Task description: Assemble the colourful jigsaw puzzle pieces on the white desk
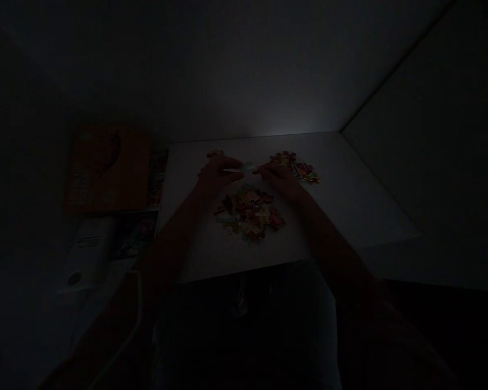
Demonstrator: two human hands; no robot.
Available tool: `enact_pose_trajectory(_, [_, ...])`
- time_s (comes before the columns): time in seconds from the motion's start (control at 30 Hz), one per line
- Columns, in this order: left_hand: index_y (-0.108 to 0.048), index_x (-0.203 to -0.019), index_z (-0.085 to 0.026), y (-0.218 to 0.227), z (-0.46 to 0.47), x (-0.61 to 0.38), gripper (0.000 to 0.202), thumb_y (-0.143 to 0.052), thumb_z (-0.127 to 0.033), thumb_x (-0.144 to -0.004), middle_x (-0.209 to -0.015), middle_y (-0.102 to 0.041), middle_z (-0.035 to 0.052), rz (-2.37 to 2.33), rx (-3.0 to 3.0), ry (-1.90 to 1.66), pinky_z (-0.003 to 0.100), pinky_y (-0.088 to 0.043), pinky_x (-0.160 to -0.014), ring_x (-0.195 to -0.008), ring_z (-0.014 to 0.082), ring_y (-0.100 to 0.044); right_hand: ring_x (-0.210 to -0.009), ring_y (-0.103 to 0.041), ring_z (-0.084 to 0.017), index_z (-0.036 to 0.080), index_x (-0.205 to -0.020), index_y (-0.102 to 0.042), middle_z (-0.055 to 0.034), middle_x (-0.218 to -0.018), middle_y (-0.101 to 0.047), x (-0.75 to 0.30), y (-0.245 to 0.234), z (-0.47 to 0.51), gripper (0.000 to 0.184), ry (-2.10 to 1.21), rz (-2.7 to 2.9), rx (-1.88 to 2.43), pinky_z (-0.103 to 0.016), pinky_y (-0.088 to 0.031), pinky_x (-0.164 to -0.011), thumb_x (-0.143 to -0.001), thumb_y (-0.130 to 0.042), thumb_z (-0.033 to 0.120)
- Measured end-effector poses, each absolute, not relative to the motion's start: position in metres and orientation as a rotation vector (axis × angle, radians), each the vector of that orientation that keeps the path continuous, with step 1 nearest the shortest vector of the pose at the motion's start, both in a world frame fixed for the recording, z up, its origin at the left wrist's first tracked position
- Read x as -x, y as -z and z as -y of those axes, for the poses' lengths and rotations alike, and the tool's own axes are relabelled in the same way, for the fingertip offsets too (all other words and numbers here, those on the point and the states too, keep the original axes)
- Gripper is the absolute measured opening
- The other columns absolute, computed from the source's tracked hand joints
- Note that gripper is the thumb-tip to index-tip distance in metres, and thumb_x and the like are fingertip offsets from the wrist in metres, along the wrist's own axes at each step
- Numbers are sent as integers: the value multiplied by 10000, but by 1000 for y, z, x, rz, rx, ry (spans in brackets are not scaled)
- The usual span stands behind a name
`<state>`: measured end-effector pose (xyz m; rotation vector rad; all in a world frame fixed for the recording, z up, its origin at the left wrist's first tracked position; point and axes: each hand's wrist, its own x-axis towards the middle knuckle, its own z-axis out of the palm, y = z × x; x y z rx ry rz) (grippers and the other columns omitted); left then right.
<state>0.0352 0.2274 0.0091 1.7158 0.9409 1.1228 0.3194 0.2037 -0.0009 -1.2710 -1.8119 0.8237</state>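
Note:
The picture is very dark. Over a white tabletop [341, 200], my two hands meet around a small pale-green puzzle piece [249, 166]. My left hand [216, 174] has its thumb and fingers curved around the piece's left edge. From the other side my right hand [280, 177] pinches it between its fingertips. Just below both hands lies a loose heap of colourful puzzle pieces [252, 214]. A second group of puzzle pieces [305, 172] lies beyond my right hand, and a few more pieces [214, 154] show behind my left hand.
To the left of the table are an orange box [108, 168] with printing, a dark picture sheet [134, 235] and a white box-like object [87, 249]. A pale cable [139, 303] runs near my left forearm. A wall [248, 70] stands behind the table.

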Motion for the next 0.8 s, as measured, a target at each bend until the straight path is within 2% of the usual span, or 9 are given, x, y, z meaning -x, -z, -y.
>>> enact_pose_trajectory(0.07, [-877, -1086, -219, -10, -224, -37, 525, -1041, -635, -810, -1214, -854, 119, -914, -1717, -1077, 443, -715, -1040, -1136, 285, -827, -900, -679, -266, 270, -1022, -849, -58, -923, -768, -319, -1, -203, 549, -830, 1808, 1283, -408, -554, -814, -1071, -696, 795])
enact_pose_trajectory(0.2, [-856, -1051, -226, -7, -228, -37, 561, -1034, -698, -805, -1162, -864, 115, -899, -1672, -1108, 426, -718, -975, -1041, 274, -837, -946, -700, -271, 273, -965, -799, -62, -957, -778, -320, -3, -202, 449, -877, 1767, 1255, -423, -582, -870, -1062, -746, 709])
enact_pose_trajectory(0.33, [-809, -1031, -228, -7, -238, -20, 521, -881, -737, -949, -1121, -846, 118, -1178, -1677, -1327, 411, -683, -919, -963, 256, -796, -911, -682, -269, 272, -909, -778, -68, -932, -764, -324, -1, -201, 453, -942, 1852, 1212, -431, -574, -846, -1038, -764, 707])
enact_pose_trajectory(0.43, [-800, -1018, -242, -9, -241, 2, 372, -902, -596, -965, -1103, -819, 133, -1520, -1909, -1301, 500, -623, -1097, -1066, 316, -770, -875, -644, -267, 276, -897, -743, -62, -902, -737, -327, 2, -204, 500, -827, 1848, 1243, -435, -546, -817, -1024, -757, 759])
enact_pose_trajectory(0.53, [-800, -1050, -242, -10, -239, 16, 346, -933, -538, -930, -1228, -793, 174, -1760, -2056, -1141, 637, -503, -1256, -1252, 422, -738, -862, -616, -268, 283, -878, -686, -60, -881, -693, -329, 4, -206, 522, -696, 1793, 1280, -440, -532, -811, -1046, -720, 776])
enact_pose_trajectory(0.67, [-792, -1076, -204, -9, -238, 22, 587, -1047, -648, -789, -1371, -748, 244, -1928, -2046, -921, 754, -435, -1271, -1376, 538, -661, -853, -608, -264, 280, -900, -687, -65, -888, -692, -328, 7, -207, 544, -724, 1844, 1312, -434, -514, -801, -1034, -717, 807])
enact_pose_trajectory(0.8, [-778, -1050, -220, -11, -236, 22, 612, -1099, -615, -711, -1442, -715, 249, -1996, -2039, -764, 755, -457, -1262, -1441, 570, -616, -863, -618, -268, 276, -936, -711, -70, -901, -710, -327, 10, -208, 585, -741, 1854, 1316, -430, -511, -805, -999, -710, 857])
